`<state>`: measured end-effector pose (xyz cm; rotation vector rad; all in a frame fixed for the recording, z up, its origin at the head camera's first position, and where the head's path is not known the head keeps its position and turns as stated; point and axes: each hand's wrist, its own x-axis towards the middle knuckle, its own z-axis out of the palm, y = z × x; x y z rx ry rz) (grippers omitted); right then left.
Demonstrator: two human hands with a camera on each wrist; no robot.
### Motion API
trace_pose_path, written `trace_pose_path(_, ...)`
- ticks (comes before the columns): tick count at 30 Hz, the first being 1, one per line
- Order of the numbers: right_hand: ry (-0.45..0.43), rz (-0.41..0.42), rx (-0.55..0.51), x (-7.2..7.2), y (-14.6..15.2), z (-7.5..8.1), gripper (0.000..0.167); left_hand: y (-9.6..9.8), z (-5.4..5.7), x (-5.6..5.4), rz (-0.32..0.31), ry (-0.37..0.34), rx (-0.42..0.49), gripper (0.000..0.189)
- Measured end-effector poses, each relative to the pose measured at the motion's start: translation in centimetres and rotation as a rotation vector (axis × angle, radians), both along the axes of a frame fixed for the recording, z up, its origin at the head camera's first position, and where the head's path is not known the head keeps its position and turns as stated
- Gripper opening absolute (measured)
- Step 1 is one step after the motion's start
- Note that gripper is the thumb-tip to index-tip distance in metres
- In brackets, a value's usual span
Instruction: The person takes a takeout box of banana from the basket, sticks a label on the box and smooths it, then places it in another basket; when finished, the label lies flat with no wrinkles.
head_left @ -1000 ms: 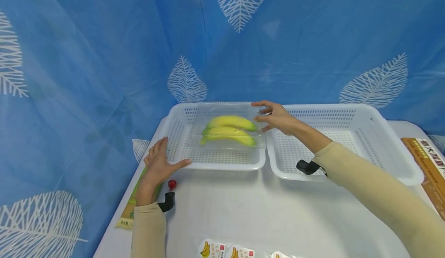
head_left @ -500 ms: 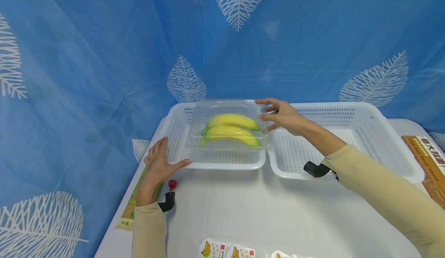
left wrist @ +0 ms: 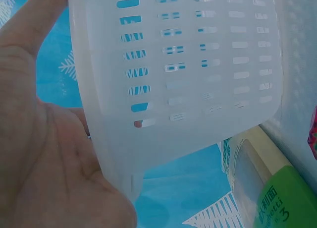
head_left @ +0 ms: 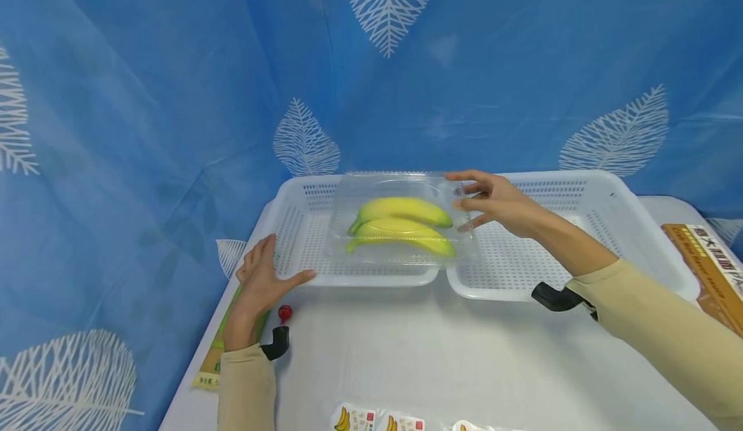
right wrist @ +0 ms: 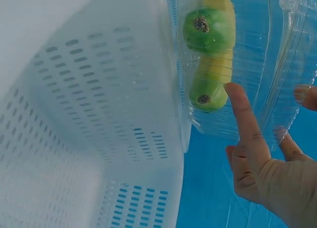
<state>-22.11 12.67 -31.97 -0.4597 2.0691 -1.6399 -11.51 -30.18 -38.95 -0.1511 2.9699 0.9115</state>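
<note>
My right hand (head_left: 499, 202) holds a clear plastic container (head_left: 400, 175) by its right end, over the left white basket (head_left: 354, 281). Inside it lie two yellow bananas (head_left: 406, 231) with green ends. Up close in the right wrist view, fingers press the clear side wall (right wrist: 252, 44) near the banana tips (right wrist: 209, 29). My left hand (head_left: 261, 284) rests at the near left corner of the left basket, fingers spread, thumb stretched along the front rim. In the left wrist view that hand (left wrist: 59, 153) touches the basket rim (left wrist: 91, 74); some fingertips are hidden behind the wall.
Another white basket (head_left: 493, 294) stands on the right, beside a brown package (head_left: 708, 276). At the left table edge lie a green spaghetti package (left wrist: 282, 203) and a red lollipop (head_left: 284, 313). Banana-printed labels (head_left: 353, 417) line the front. A blue curtain (head_left: 464, 108) hangs behind.
My right hand has carried the container with the bananas to the right, so its end reaches past the left basket's right side. My left hand has stayed at its corner.
</note>
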Motion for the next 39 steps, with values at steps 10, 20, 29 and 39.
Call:
trace_pose_path(10,0.015,-0.008,0.022,1.3,2.1,-0.3,0.064,0.1,0.0,0.0,0.009,0.001,-0.002,0.115)
trace_pose_path(20,0.045,-0.022,0.010,3.3,4.2,0.0,0.063,0.2,0.4,0.0,-0.003,0.007,-0.022,0.115)
trace_pose_path(29,0.062,-0.028,0.060,4.8,5.2,-0.1,0.062,0.2,0.2,0.5,-0.002,-0.016,-0.015,0.116)
trace_pose_path(39,0.099,-0.014,0.042,6.3,6.3,-0.7,0.056,0.1,0.1,0.1,-0.007,-0.006,-0.015,0.116)
